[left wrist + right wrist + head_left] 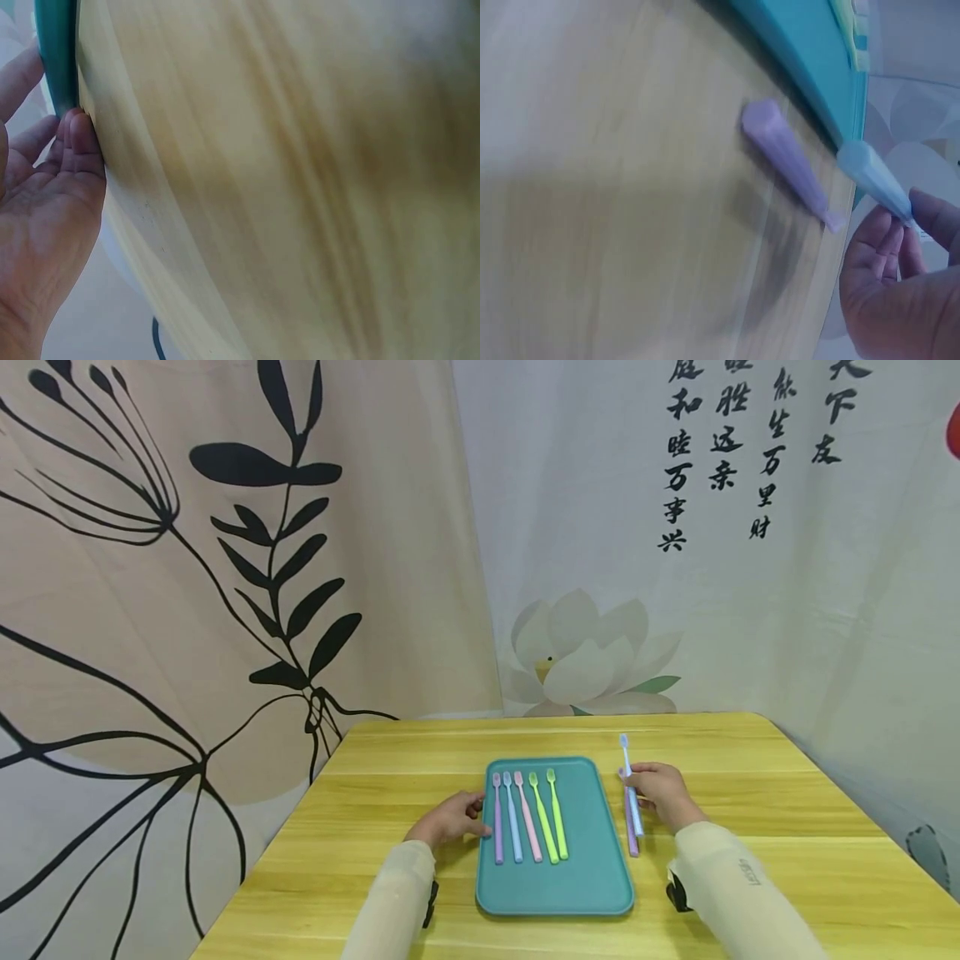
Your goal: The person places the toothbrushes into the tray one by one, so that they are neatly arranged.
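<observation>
My right hand pinches a light blue toothbrush above the table, its handle end pointing toward me. Just under it a purple toothbrush lies on the wood, right of the teal tray. Inside the tray, side by side, are a purple toothbrush, a blue toothbrush, a pink toothbrush and two yellow-green toothbrushes, heads away from me. At the tray's left edge my left hand holds the rim with thumb and fingers; some fingertips are hidden in the head view.
The wooden table extends on both sides of the tray. Behind it hangs a printed cloth with plants, a lotus and writing. A dark strap shows at the right wrist.
</observation>
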### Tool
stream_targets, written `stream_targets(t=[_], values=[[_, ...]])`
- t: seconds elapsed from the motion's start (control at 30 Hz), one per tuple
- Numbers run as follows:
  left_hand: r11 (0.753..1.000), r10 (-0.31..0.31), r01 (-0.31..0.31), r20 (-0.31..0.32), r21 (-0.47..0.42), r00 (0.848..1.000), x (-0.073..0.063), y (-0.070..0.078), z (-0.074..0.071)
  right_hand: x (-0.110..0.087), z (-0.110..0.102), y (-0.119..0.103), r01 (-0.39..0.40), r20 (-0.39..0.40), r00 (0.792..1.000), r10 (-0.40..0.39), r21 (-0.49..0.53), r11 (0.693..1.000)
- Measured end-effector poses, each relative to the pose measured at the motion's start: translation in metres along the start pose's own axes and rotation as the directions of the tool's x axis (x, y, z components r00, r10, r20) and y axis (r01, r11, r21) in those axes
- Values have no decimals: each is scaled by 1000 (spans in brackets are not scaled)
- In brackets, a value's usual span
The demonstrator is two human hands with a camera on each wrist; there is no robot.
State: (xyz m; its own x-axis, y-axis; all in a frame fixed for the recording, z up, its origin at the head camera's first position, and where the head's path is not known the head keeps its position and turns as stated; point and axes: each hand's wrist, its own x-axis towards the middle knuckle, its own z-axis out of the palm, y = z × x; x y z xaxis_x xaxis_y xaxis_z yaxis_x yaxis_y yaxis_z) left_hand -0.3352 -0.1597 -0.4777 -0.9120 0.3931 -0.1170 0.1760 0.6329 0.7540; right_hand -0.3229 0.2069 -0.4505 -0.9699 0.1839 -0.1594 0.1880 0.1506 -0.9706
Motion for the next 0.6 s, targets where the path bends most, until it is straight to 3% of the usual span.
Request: stream_targets(t=[0.6], values=[[999,-6,6,-6,-46,1000,-1,0,1,-1,47,-2,-18,12,1000,18,-10,1000]])
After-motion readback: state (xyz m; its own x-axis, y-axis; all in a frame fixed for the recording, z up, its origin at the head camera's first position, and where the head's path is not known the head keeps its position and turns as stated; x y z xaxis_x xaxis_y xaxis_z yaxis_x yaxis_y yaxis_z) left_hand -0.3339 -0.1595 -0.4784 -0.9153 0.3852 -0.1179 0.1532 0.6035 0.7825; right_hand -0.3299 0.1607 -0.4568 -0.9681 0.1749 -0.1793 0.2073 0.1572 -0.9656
